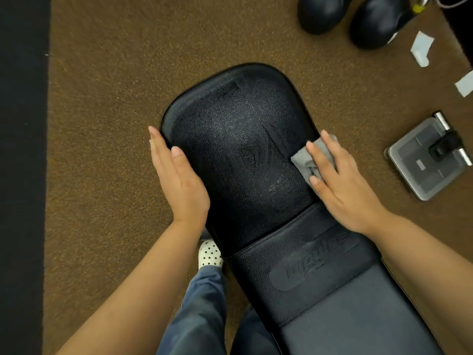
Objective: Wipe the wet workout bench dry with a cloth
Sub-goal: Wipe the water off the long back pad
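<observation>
Trouser legs (202,311), blue-grey, lie nearest the cam at btm centre. A white dotted shoe (209,253) shows just beyond them, on the brown carpet (102,149) beside the workout bench (238,139).

Workout bench: black padded unit, running from btm R to frame centre, w/ the rounded end pad pointing away from the cam. Pad surface shows streaked sheen and a glossy patch near its R side.

L hand (176,180): fingers straight and together, laid along the pad's L edge, thumb resting on the pad top. Grip flat, holds nothing.

R hand (343,183): palm down at the pad's R edge, fingers straight and spread. Grip flat, not curled. It presses the cloth (303,160) onto the pad.

The cloth is grey and crumpled, under the R fingers, w/ part sticking out toward pad centre.

Surroundings:
- Grey tray-like device (422,162) w/ black clip, on carpet R of the bench, apart from it.
- Two black boots (322,11), top R.
- White paper scraps (421,47) near R edge.
- Dark strip (23,175) along L edge.
</observation>
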Available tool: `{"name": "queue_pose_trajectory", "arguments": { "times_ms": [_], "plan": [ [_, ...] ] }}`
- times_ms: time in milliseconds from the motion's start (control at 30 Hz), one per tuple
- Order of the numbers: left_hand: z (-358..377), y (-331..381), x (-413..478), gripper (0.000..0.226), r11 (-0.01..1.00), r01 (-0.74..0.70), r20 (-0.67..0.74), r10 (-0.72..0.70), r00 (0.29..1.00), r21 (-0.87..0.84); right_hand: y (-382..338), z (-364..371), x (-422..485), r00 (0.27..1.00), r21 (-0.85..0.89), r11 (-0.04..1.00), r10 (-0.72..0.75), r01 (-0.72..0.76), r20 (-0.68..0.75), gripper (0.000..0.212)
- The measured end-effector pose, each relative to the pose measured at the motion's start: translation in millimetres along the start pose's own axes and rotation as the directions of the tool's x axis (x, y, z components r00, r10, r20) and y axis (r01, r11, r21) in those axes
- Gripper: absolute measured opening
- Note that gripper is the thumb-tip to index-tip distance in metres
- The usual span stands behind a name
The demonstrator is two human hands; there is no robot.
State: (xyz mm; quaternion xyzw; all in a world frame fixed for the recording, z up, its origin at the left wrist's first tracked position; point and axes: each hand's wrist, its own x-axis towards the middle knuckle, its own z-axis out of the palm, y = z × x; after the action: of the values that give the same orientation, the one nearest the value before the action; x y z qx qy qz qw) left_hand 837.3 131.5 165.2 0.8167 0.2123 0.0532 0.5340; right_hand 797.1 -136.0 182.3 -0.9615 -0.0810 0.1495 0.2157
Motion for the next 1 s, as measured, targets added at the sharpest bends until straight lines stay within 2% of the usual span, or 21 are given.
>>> {"name": "queue_pose_trajectory", "arguments": {
  "times_ms": [167, 567, 767, 867, 1000],
  "plan": [
    [0, -1, 0, 0.056, 1.0, 0.003, -0.001, -0.003, 1.0, -0.01, -9, 3, 16, 1.0, -0.048, 0.999, -0.006, 0.005, -0.015, 0.055],
    [0, -3, 1, 0.059, 1.0, -0.01, 0.01, 0.01, 1.0, -0.014, -48, -13, 126, 0.983, -0.181, 0.983, -0.058, 0.026, -0.173, 0.052],
    [0, -3, 2, 0.062, 1.0, -0.021, 0.02, 0.02, 1.0, 0.013, -68, -31, 182, 0.988, -0.168, 0.984, -0.08, 0.057, -0.13, 0.046],
    [0, -2, 2, 0.06, 1.0, 0.003, 0.011, -0.003, 1.0, 0.024, -66, -33, 182, 0.988, -0.162, 0.982, -0.113, 0.095, -0.107, 0.046],
    [0, 0, 2, 0.06, 0.999, -0.006, -0.001, 0.006, 1.0, 0.035, -52, -26, 154, 0.971, -0.192, 0.969, -0.188, 0.157, -0.15, 0.049]
  ]
}}
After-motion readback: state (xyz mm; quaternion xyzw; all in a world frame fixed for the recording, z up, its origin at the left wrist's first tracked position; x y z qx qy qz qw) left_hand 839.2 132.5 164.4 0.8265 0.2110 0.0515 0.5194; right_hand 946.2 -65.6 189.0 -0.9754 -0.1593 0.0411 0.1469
